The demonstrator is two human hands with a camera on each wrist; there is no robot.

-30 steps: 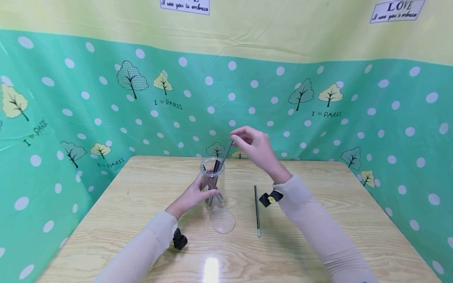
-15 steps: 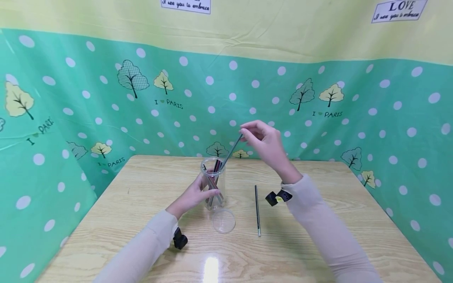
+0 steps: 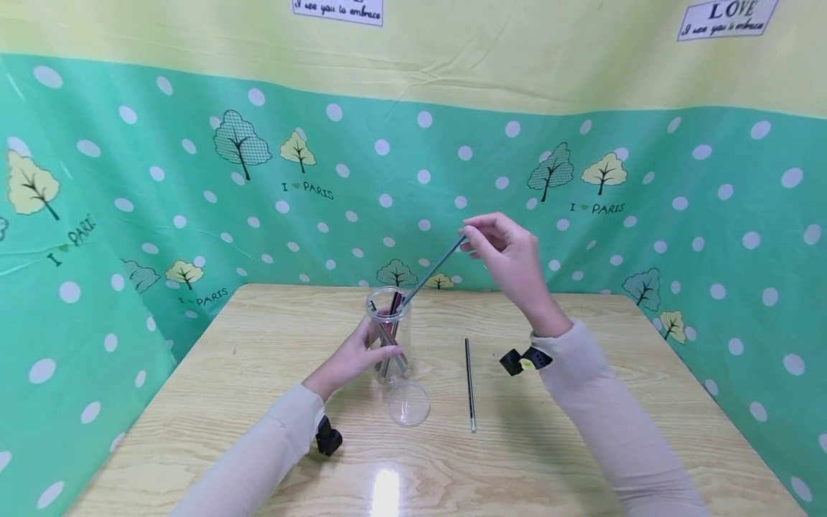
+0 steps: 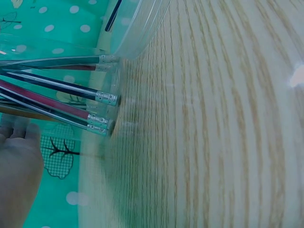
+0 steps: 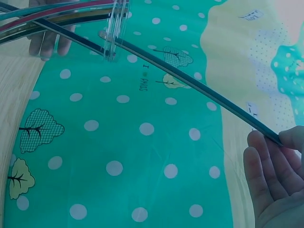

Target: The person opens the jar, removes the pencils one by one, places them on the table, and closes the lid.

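My left hand [image 3: 352, 357] grips a clear plastic jar [image 3: 406, 336] that stands upright on the table. Several pencils in dark, red and green tones lean inside it; in the left wrist view their metal-banded ends [image 4: 105, 98] point down at the jar's bottom. Behind and to the right of the jar, my right hand [image 3: 510, 262] pinches one slim dark green pencil [image 3: 436, 268] by its upper end between thumb and fingertips. That pencil slants down to the left, its lower end right at the jar's rim [image 5: 115, 28] in the right wrist view.
A round clear lid [image 3: 408, 404] lies on the wooden table [image 3: 271, 337] just in front of the jar. To its right lies a single black pencil [image 3: 469, 384]. A green and yellow patterned curtain [image 3: 323, 143] hangs behind the table and along both sides.
My right hand has moved up and to the right, drawing the dark green pencil farther out of the jar and tilting it flatter. The left hand and jar have stayed in place.
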